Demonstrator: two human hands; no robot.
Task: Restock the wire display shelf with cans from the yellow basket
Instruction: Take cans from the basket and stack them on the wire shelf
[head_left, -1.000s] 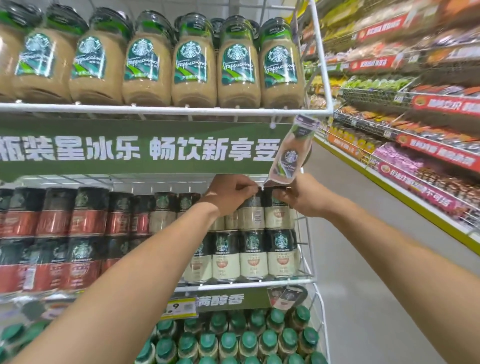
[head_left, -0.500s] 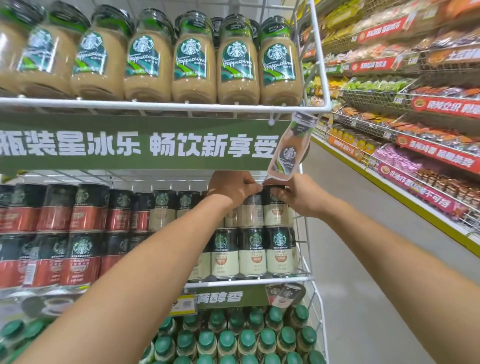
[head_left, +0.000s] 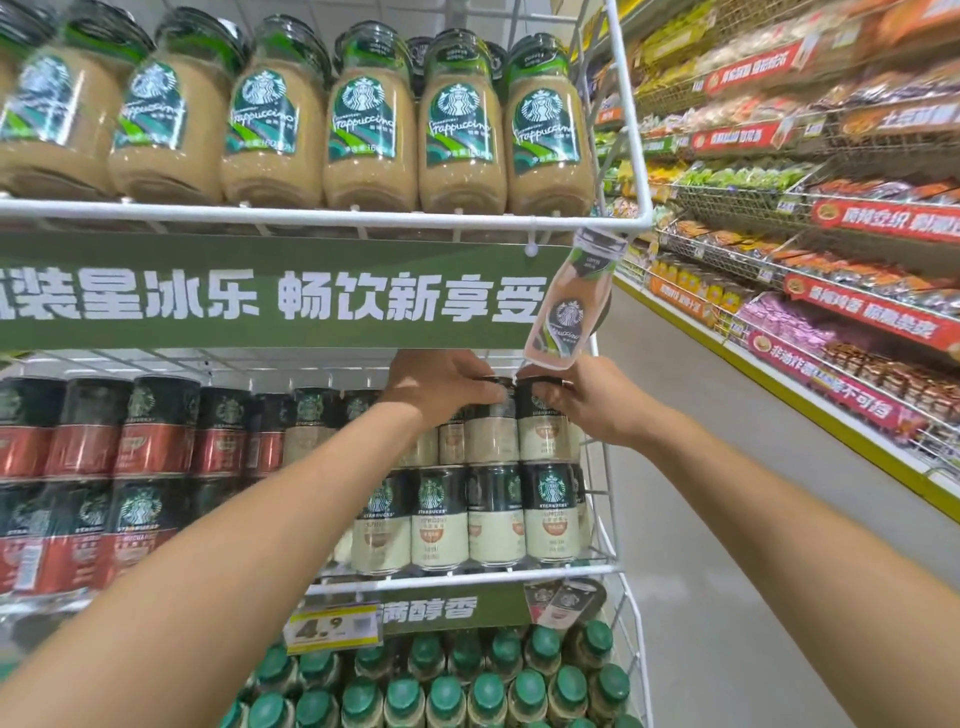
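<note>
The white wire display shelf (head_left: 467, 574) has a middle tier of cans stacked two high. Cream-and-black cans fill its right end, red-and-black cans (head_left: 150, 441) its left. My left hand (head_left: 441, 387) grips the top of a cream can (head_left: 491, 431) in the upper layer. My right hand (head_left: 582, 397) grips the top of the neighbouring cream can (head_left: 543, 431) at the right end. Both cans stand upright on the lower layer of cream cans (head_left: 493, 519). The yellow basket is out of view.
Glass bottles (head_left: 369, 140) line the top tier above a green banner (head_left: 260, 296). A cardboard bottle cut-out (head_left: 569, 306) hangs just above my right hand. Green-capped bottles (head_left: 447, 691) fill the tier below. An aisle floor (head_left: 727, 519) and snack shelves (head_left: 831, 260) lie right.
Both hands stay on the tops of the two upper cans at the right end; the cans sit slightly deeper. The view has shifted a little.
</note>
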